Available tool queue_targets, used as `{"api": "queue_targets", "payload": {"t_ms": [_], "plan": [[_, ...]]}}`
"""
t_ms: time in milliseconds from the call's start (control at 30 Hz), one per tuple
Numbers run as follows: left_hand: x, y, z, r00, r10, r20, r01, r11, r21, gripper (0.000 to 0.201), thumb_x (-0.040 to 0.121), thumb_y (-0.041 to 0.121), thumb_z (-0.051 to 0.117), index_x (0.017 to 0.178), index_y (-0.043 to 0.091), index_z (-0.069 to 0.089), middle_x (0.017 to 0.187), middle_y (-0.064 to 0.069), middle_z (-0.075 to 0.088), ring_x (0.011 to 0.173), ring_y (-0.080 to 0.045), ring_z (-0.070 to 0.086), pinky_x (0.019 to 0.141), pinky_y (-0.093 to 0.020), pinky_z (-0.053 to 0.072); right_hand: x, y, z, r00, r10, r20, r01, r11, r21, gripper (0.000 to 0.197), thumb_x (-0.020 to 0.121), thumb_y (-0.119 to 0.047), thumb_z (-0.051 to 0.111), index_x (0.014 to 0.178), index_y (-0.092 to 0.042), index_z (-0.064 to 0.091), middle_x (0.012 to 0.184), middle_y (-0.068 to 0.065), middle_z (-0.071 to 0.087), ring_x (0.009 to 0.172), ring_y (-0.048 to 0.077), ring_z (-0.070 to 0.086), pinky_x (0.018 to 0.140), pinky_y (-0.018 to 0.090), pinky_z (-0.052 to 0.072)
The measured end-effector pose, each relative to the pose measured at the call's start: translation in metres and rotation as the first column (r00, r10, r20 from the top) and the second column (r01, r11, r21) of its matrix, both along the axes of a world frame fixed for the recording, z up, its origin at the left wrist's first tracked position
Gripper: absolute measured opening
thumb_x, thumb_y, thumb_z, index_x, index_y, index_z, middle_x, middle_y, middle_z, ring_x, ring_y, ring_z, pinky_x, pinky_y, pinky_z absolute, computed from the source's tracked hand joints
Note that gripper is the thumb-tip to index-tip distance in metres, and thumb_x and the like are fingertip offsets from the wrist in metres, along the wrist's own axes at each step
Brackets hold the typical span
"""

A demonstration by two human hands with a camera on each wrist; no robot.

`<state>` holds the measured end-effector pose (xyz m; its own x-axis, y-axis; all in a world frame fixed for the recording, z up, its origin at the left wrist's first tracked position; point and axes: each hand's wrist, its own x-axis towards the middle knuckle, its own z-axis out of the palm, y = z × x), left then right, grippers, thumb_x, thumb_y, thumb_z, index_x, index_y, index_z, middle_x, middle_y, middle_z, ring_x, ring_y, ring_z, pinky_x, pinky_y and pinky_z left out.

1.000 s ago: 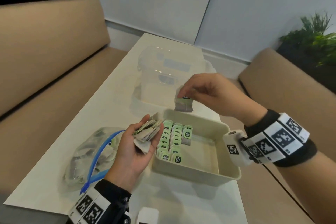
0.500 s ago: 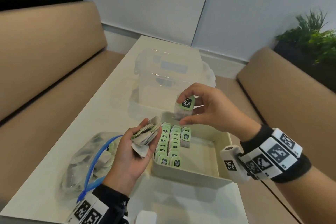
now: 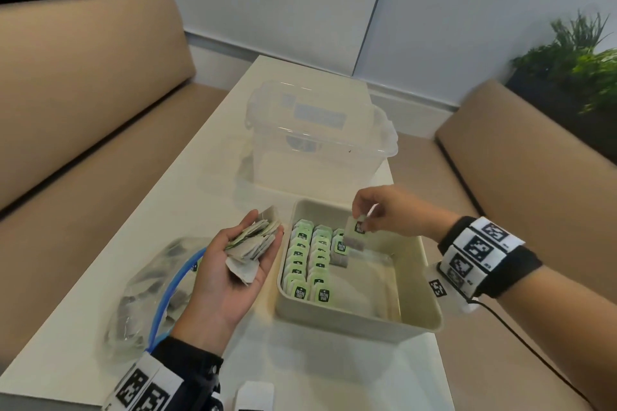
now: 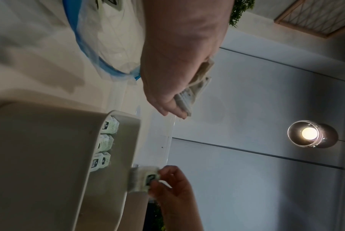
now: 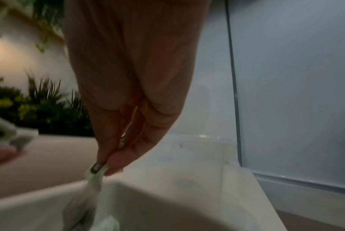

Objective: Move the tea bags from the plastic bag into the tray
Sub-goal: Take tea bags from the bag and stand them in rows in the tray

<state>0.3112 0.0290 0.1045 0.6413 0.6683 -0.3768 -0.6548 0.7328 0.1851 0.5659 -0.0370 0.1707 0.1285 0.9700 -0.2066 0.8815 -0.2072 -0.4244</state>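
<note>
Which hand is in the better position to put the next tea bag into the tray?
The right hand, probably. It already pinches one tea bag over the tray, beside the short third row. The left hand is beside the tray, palm up, holding a stack of tea bags.

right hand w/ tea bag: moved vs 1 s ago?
Yes. The right hand has carried its pinched tea bag down from above the tray's far rim to inside the tray, by the third row.
</note>
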Motion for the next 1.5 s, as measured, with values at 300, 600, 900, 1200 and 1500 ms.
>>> {"api": "queue_targets", "payload": {"t_ms": [300,600,900,1200,1500], "plan": [[0.000,0.002,-0.008,1.000,-0.024,-0.003,0.024,1.000,-0.013,0.027,0.062,0.007,0.069,0.088,0.001,0.076,0.111,-0.018,0.069,0.105,-0.039,0.064,0.082,-0.045,0.055,0.000,0.028,-0.058,0.982,0.101,0.161,-0.022,0.901,-0.433,0.018,0.079,-0.003,0.064,0.087,-0.016,0.075,0.097,0.000,0.070,0.084,0.010,0.056,0.076,0.022,0.045],[0.000,0.009,-0.010,1.000,-0.016,-0.021,0.015,1.000,-0.018,0.036,0.061,0.009,0.068,0.095,0.001,0.074,0.117,-0.019,0.066,0.110,-0.039,0.062,0.076,-0.043,0.058,0.008,0.044,-0.068,0.929,0.214,0.303,-0.043,0.873,-0.486,0.040,0.084,0.000,0.048,0.110,-0.020,0.071,0.105,0.005,0.069,0.077,0.015,0.049,0.072,0.018,0.036],[0.006,0.006,-0.010,0.998,-0.059,-0.006,0.059,0.997,0.046,0.080,0.024,0.008,0.092,0.101,0.002,0.074,0.119,-0.019,0.066,0.106,-0.041,0.064,0.085,-0.052,0.052,0.001,0.044,-0.060,0.898,0.234,0.372,-0.025,0.872,-0.488,0.036,0.088,-0.012,0.057,0.123,-0.017,0.062,0.123,0.005,0.062,0.111,0.022,0.057,0.096,0.029,0.044],[0.018,-0.001,-0.013,0.993,-0.120,-0.007,0.120,0.993,0.012,0.039,0.076,0.026,0.056,0.104,0.004,0.073,0.119,-0.020,0.065,0.107,-0.037,0.063,0.082,-0.052,0.053,-0.067,0.040,0.024,0.899,0.434,0.049,-0.432,0.868,0.246,0.018,0.083,-0.026,0.069,0.101,-0.024,0.070,0.099,-0.008,0.064,0.087,0.001,0.059,0.076,0.014,0.046],[0.019,-0.007,-0.008,0.984,-0.149,-0.095,0.154,0.987,0.045,0.048,0.093,0.044,0.043,0.099,0.002,0.064,0.093,-0.019,0.072,0.080,-0.028,0.072,0.084,-0.042,0.055,-0.106,0.044,0.004,0.833,0.493,0.249,-0.539,0.825,0.171,0.018,0.083,-0.030,0.067,0.100,-0.030,0.073,0.092,-0.010,0.070,0.088,0.012,0.057,0.072,0.036,0.050]]}}
